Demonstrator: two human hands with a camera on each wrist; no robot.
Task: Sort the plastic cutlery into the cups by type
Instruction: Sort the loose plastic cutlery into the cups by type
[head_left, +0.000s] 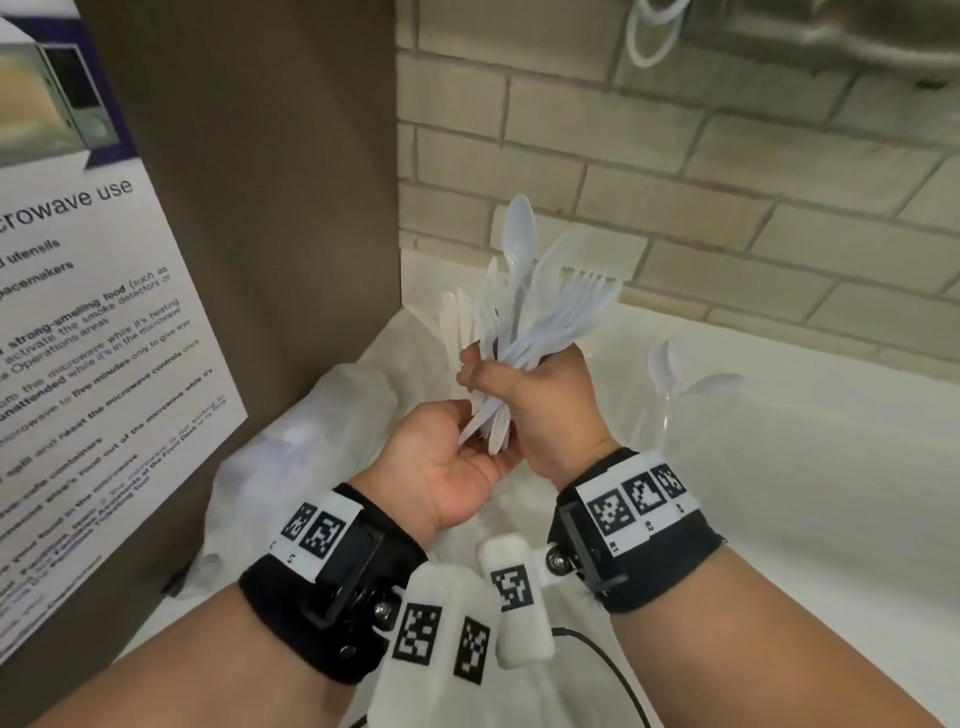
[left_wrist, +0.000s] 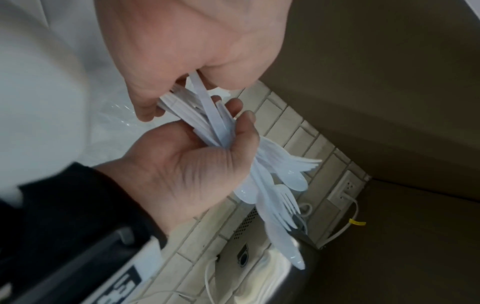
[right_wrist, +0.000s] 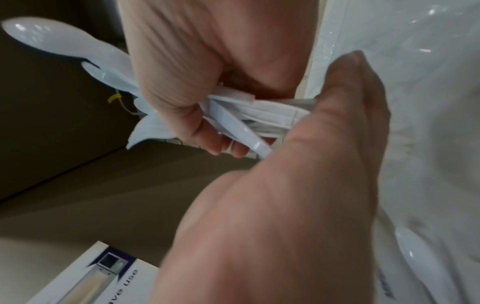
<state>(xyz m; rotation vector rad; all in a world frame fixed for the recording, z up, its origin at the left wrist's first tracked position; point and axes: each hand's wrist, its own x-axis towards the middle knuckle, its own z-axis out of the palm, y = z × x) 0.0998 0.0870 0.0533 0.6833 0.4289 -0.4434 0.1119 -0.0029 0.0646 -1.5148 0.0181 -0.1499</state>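
A bundle of white plastic cutlery, with spoons, forks and knives mixed, fans upward over the white counter. My right hand grips it round the middle. My left hand lies palm up just below and pinches the handle ends. In the left wrist view my left hand curls round the handle ends of the bundle. In the right wrist view my right hand is wrapped round the bundle. Two spoons stand to the right in what looks like a clear cup. White knives stand upright behind the hands.
A brown panel with a microwave-use poster closes off the left side. The tiled wall runs along the back. Crumpled clear plastic lies on the white counter at the left. A black cable trails near my wrists.
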